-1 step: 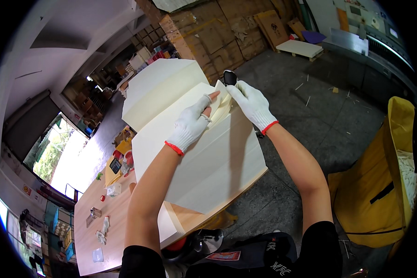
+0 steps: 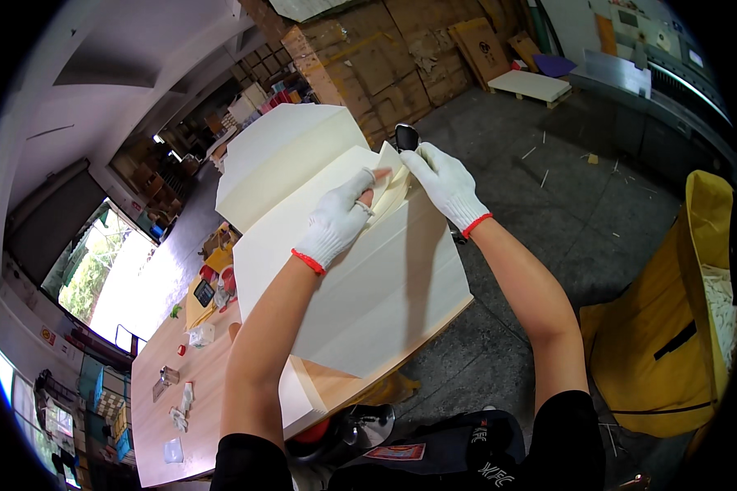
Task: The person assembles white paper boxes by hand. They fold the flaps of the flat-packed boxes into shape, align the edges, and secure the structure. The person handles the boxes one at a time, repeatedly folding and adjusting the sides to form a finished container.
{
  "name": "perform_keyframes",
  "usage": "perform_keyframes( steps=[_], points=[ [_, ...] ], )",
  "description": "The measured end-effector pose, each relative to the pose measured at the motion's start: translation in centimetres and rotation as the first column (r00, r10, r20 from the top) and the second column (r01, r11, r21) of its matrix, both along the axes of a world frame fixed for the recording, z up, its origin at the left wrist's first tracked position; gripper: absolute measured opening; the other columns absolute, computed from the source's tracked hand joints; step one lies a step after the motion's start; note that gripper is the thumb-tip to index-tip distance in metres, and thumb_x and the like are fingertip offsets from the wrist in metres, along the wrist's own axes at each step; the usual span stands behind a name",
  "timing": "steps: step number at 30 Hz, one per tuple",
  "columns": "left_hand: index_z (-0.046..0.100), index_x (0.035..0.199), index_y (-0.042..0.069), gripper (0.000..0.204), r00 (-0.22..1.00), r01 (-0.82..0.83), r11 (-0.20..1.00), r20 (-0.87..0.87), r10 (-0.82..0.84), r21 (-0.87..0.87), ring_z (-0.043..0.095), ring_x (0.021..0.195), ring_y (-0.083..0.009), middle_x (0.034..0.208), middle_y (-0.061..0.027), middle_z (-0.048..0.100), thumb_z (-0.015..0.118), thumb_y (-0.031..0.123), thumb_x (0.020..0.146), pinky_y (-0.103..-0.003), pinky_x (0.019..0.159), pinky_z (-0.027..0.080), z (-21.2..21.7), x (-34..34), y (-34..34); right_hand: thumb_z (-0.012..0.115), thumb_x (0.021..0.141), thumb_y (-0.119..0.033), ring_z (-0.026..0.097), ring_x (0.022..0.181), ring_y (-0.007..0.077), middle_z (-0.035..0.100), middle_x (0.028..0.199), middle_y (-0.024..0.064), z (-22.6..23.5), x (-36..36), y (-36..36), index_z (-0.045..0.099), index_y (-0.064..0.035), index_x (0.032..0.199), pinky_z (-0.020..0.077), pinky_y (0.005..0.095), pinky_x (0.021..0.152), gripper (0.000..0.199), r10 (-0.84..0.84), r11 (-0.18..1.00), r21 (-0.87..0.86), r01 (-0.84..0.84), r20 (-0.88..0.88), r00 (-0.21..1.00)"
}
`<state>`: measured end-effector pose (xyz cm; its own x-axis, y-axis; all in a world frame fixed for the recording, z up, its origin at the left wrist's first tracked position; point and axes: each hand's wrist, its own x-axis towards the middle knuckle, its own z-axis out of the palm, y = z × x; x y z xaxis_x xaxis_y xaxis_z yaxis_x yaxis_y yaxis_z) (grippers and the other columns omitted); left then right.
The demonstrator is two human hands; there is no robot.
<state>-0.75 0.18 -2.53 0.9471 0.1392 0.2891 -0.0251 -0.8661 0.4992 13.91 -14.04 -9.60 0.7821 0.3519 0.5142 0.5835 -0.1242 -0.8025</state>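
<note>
Right hand [image 2: 444, 182]: fingertips hide most of a small black object [image 2: 406, 134]; can't tell what it is. Left hand [image 2: 341, 218] covers part of the lifted cream sheets [image 2: 395, 184], so the exact grip isn't visible. Both forearms block parts of the big paper stack [image 2: 368, 278]. Wooden table [image 2: 172, 385]: small items on it too tiny/blurred to ID. Yellow bag [image 2: 655, 360] cut off by the fisheye rim at right. Stacked cardboard [image 2: 401, 57] at the back blurred, cut at top.
</note>
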Motion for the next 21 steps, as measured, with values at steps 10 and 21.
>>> perform_keyframes(
  steps=[10, 21],
  points=[
    [0.065, 0.126, 0.012, 0.037, 0.999, -0.010, 0.997, -0.029, 0.013, 0.075, 0.057, 0.075, -0.0150, 0.085, -0.0066, 0.064, 0.074, 0.023, 0.092, -0.031, 0.075, 0.048, -0.8, 1.0, 0.9, 0.046, 0.099, -0.058, 0.063, 0.081, 0.0391, 0.064, 0.081, 0.0183, -0.3, 0.2, 0.3, 0.061, -0.0095, 0.095, 0.0471, 0.0459, 0.074, 0.051, -0.002, 0.999, 0.033, 0.002, -0.001, 1.000],
    [0.065, 0.127, 0.013, 0.032, 0.995, -0.029, 0.998, -0.099, 0.034, 0.048, 0.062, 0.079, -0.0191, 0.087, -0.0091, 0.064, 0.056, 0.018, 0.097, -0.034, 0.079, 0.050, 0.2, 0.6, 0.1, 0.049, 0.099, -0.058, 0.066, 0.084, 0.0381, 0.068, 0.085, 0.0174, 0.0, 0.0, 0.0, 0.062, -0.0090, 0.097, 0.0485, 0.0450, 0.075, 0.050, -0.008, 1.000, -0.022, 0.008, -0.006, 1.000]
  ],
)
